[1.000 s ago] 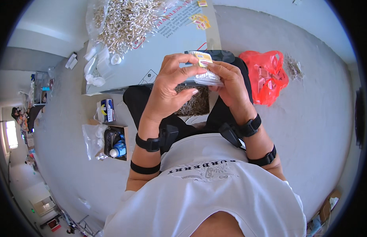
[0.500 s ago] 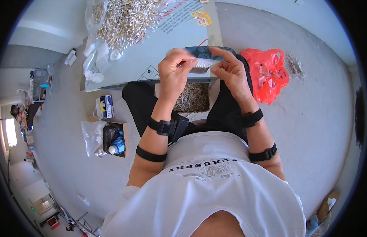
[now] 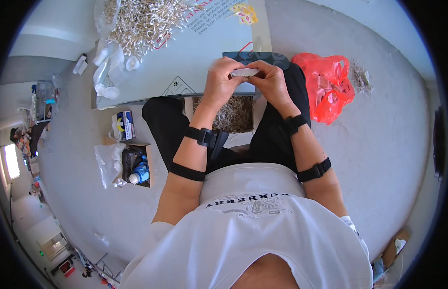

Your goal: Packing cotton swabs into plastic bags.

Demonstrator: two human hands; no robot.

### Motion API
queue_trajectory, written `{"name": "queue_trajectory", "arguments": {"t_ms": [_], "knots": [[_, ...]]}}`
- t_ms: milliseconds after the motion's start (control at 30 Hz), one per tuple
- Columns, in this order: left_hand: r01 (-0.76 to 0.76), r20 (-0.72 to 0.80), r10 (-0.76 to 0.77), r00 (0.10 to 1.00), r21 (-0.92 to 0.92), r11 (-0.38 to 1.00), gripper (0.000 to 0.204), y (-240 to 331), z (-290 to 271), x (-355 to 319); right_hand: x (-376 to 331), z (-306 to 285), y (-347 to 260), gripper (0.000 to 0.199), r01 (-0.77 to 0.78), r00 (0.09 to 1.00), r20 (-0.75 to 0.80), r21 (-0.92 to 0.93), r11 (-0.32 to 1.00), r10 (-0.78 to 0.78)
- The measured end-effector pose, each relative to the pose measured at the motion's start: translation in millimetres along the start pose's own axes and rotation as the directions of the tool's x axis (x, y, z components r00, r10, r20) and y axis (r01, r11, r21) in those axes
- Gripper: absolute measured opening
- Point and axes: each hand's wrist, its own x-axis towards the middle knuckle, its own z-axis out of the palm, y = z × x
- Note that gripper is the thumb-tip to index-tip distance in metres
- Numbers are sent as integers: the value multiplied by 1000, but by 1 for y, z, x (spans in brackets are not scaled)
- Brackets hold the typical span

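Observation:
Over the near edge of the table, my left hand [image 3: 221, 84] and my right hand [image 3: 272, 83] pinch the two ends of a small pack of cotton swabs [image 3: 245, 72]. Its white cotton tips face up in a narrow row; the rest is hidden behind my fingers. On the table [image 3: 204, 62], at the far left, lies a big heap of loose cotton swabs [image 3: 142, 26]. Below my hands, between my knees, an open box [image 3: 253, 108] holds many more swabs.
White plastic pieces [image 3: 108, 72] lie on the table's left corner, a yellow printed packet [image 3: 245, 14] at its far side. A red plastic bag [image 3: 325, 86] with packs stands on the right. On the left floor are a small box [image 3: 123, 125] and a carton [image 3: 146, 166] holding a blue bottle.
My hands have come closer together. The swab pack has turned, so its row of tips now faces up. My right fingers, spread before, have closed on its end.

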Motion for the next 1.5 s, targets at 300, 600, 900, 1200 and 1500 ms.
{"name": "queue_trajectory", "arguments": {"t_ms": [300, 600, 900, 1200, 1500], "knots": [[-53, 24, 51, 998, 75, 996, 21, -13, 2, 10, 7, -7, 4, 19, -46, 998, 51, 4, 999, 45], [295, 120, -270, 955, -407, 864, 13, -15, 6, 3, 0, -10, -7, 16, -200, 978, 2, 316, 927, 210], [435, 207, -398, 894, -618, 655, 12, -24, 5, 3, 6, -8, -5, 7, -133, 989, -42, 210, 969, 145], [312, 164, -267, 950, -397, 863, 20, -12, 6, 4, 7, -3, 0, 4, 65, 993, -93, -18, 998, -67], [-18, -7, 18, 1000, -132, 991, 25, -25, 15, 4, 10, -4, -7, 5, -101, 993, -49, 57, 993, 104]]}}
